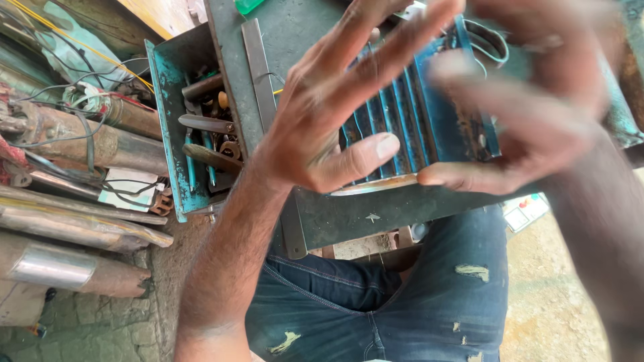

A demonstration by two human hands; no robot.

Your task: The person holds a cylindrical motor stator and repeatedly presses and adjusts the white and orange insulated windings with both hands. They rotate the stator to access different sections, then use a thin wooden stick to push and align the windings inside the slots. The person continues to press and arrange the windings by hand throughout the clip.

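My left hand point(335, 110) is spread wide over a blue ribbed motor housing point(409, 117) that sits on a dark metal workbench point(349, 214). Its thumb rests on the housing's near rim and its fingers reach across the fins. My right hand point(530, 114), blurred, grips the housing's right side with the thumb along the lower edge. Both hands clasp the housing between them. Rust and grime mark its right end. My knees in torn blue jeans point(402, 295) are below the bench.
A teal open toolbox point(168, 80) with pliers and several other tools stands left of the bench. Long rusty metal pump cylinders point(74, 234) and tangled wires point(87, 100) lie at the far left. A flat steel bar point(258, 64) lies on the bench. Concrete floor at right.
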